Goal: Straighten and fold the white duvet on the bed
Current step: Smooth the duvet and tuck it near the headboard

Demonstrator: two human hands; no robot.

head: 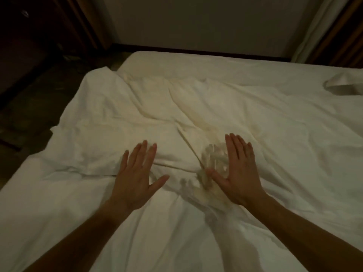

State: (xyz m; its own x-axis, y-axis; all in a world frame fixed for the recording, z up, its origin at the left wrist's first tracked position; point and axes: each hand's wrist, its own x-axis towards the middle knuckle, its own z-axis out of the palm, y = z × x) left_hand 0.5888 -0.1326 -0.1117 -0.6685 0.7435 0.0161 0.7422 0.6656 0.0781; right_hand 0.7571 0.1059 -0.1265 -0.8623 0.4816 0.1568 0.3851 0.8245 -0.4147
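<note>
— Looking down from the head camera, what does the person have under the hands?

— The white duvet (pixel 196 107). It lies wrinkled across the bed (pixel 206 61), with big folds in the middle. Its left corner hangs a little past the side of the bed.

— What are the hands doing?

— The left hand (pixel 135 177) lies flat on the duvet, fingers straight and spread wide, thumb out to the side. The right hand (pixel 238 171) is flat too, fingers straight and close together. Neither one holds anything.

— Is anything hard to see?

— Yes. The room is dim. The spot between the two thumbs is smeary and blurred, so the folds there cannot be made out. Both arms are cut off at the bottom edge. At the far right a small white lump (pixel 343 83) runs off the side, and it is hard to tell what it is. The dark furniture (pixel 29 36) at the top left is almost lost in shadow. A pale wall (pixel 196 22) stands behind the bed.
</note>
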